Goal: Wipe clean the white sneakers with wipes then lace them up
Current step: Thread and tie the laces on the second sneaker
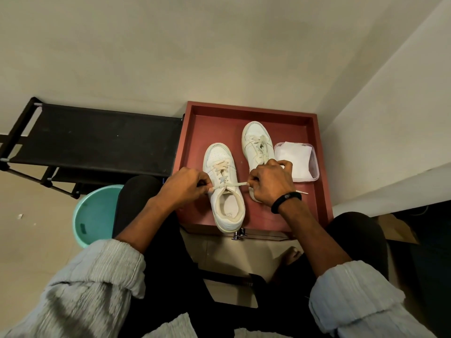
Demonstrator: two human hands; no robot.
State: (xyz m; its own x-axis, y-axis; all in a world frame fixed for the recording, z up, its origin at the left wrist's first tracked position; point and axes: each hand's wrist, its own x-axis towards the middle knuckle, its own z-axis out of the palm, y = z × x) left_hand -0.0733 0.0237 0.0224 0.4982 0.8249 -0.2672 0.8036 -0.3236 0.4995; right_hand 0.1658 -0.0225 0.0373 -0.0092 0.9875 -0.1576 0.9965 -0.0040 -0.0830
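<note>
Two white sneakers stand toe-away on a red tray table (319,167). The near sneaker (225,206) has a cream lace (234,186) threaded through several eyelets. My left hand (185,185) pinches the lace's left end beside the shoe. My right hand (271,182) pinches the right end, with the lace stretched taut across the shoe between both hands. The far sneaker (256,142) is laced and partly hidden by my right hand. A clear tub of white wipes (296,159) sits to its right.
A black fabric rack (97,140) stands left of the table. A teal bucket (94,215) sits on the floor by my left knee. A white wall (390,118) closes the right side. A cardboard box (400,230) lies at lower right.
</note>
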